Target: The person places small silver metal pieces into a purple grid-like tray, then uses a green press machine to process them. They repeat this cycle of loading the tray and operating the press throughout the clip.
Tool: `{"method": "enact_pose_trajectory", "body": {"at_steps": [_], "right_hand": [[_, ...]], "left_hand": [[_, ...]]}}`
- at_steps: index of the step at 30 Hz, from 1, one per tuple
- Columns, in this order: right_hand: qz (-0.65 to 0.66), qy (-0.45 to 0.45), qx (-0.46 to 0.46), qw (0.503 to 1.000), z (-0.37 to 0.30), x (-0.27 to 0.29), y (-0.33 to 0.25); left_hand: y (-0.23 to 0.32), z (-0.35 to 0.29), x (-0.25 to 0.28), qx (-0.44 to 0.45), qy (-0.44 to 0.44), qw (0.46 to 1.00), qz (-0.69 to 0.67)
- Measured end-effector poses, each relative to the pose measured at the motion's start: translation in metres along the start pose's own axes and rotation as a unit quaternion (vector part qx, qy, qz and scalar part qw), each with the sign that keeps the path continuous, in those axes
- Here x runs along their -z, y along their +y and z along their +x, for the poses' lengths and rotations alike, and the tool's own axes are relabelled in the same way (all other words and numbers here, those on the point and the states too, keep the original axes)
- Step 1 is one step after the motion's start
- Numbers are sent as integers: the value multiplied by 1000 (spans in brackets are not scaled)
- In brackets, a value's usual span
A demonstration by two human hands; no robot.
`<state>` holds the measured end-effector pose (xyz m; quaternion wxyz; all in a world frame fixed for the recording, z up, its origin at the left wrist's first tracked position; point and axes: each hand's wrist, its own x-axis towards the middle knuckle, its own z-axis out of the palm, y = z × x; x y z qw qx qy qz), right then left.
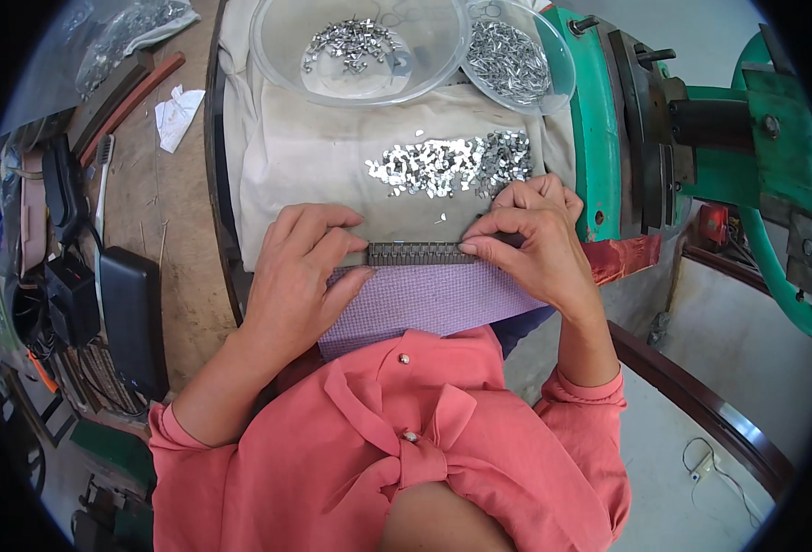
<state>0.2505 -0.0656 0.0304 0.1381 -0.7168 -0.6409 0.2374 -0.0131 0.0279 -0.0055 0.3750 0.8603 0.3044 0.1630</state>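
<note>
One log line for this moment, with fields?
left hand: on strip | right hand: pinching strip end | loose clips: on cloth | bowls: behind

Shiny metal clips (447,166) lie on a matt, off-white cloth (286,147), and more sit in clear glossy plastic bowls (277,55). The strip (420,254) looks dull dark metal on woven lilac fabric (433,299); the green press (594,120) is painted metal.

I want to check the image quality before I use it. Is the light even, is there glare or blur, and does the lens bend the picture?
Head view: soft, even daylight with faint shadows under both hands; the metal pieces glint, and the clear bowl shows slight glare; the left hand, right hand and metal strip are sharp; fisheye bends the green machine and darkens the corners.
</note>
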Motion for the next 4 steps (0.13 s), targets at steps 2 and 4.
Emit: {"method": "enact_pose_trajectory", "body": {"at_steps": [2, 4], "right_hand": [[8, -2, 0, 1000, -1, 1, 2], [15, -8, -3, 1000, -2, 2, 3]], "left_hand": [[-1, 0, 0, 0, -3, 1000, 1], [-1, 0, 0, -1, -5, 1000, 2]]}}
